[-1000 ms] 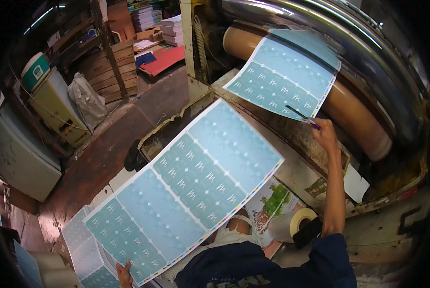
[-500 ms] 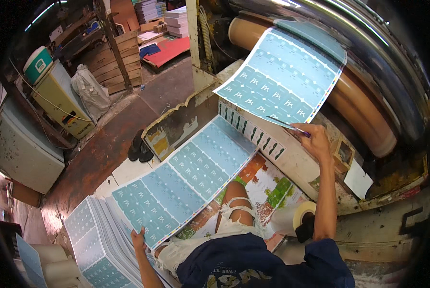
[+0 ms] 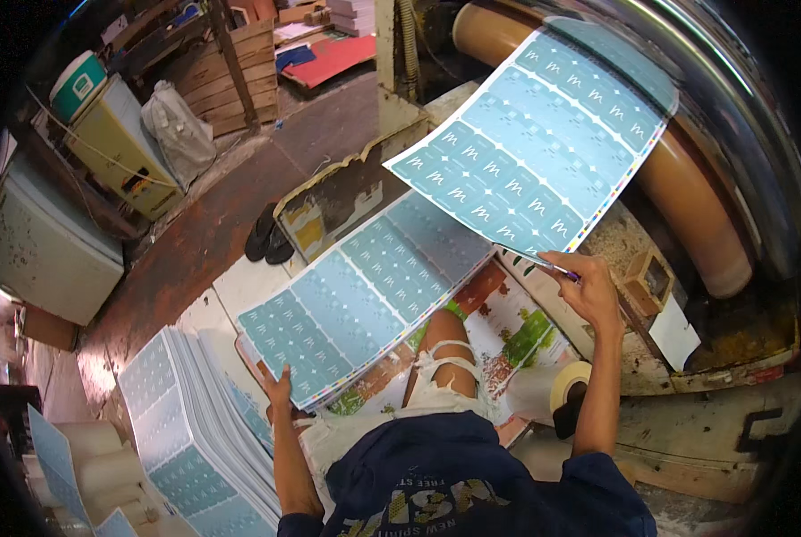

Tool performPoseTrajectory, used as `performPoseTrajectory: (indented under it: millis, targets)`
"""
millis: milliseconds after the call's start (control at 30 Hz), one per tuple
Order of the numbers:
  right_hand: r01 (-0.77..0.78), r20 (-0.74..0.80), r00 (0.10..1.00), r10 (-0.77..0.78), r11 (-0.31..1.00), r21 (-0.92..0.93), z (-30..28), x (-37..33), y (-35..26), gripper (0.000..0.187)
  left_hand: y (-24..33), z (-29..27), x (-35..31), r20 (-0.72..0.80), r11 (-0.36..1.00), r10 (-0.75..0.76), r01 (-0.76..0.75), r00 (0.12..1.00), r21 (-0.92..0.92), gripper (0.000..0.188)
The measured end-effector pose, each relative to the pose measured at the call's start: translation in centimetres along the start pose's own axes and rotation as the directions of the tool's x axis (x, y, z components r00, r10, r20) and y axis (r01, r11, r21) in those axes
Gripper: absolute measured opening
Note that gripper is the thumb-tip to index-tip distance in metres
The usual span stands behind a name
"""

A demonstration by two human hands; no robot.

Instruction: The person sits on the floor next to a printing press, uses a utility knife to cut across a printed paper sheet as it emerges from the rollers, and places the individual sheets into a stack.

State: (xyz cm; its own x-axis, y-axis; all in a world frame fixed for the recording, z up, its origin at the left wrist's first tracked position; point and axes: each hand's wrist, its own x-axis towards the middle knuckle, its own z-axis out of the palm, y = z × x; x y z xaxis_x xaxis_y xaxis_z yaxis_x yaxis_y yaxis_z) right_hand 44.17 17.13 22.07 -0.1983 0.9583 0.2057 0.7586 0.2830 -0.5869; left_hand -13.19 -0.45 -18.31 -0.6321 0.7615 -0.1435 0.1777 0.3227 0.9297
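A blue-green printed sheet [image 3: 544,134] comes off the rollers at the upper right, its lower edge hanging free. Close under that edge, my right hand [image 3: 588,286] grips a slim, knife-like tool with a purple handle [image 3: 557,268]; its thin dark blade points left along the sheet's lower edge. Whether the blade touches the sheet I cannot tell. My left hand [image 3: 277,387] pinches the near left corner of another printed sheet [image 3: 329,304], lying in front of my knees. Part of this lower sheet is hidden beneath the hanging one.
Beside my left arm stands a thick stack of printed sheets [image 3: 181,421]. A brown roller [image 3: 687,206] curves along the machine. Near my right forearm are a small wooden box [image 3: 647,279] and a paper roll [image 3: 562,385]. Black sandals [image 3: 269,237] lie on the floor.
The hanging sheet has come further out of the rollers, showing another printed row. My left hand and the lower sheet have shifted. My right hand keeps the tool close under the hanging edge.
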Motion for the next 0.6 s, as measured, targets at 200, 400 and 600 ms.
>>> performPoseTrajectory:
  millis: [200,400,600]
  targets:
    - [0.100,0.028,0.995,-0.099,0.995,-0.013,0.5,-1.8,-0.3,0.039,7.8,4.0,-3.1,-0.086,0.880,0.185,-0.126,0.979,0.458,0.094]
    - [0.123,0.126,0.985,-0.122,0.992,-0.002,2.5,-3.3,-1.9,0.043,10.1,7.9,-5.6,-0.023,0.900,0.199,-0.174,0.980,0.400,0.104]
    - [0.067,0.212,0.976,-0.053,0.996,-0.060,2.5,-4.7,-3.3,0.048,15.3,9.8,-9.0,0.006,0.218,-0.182,0.035,0.983,0.975,0.115]
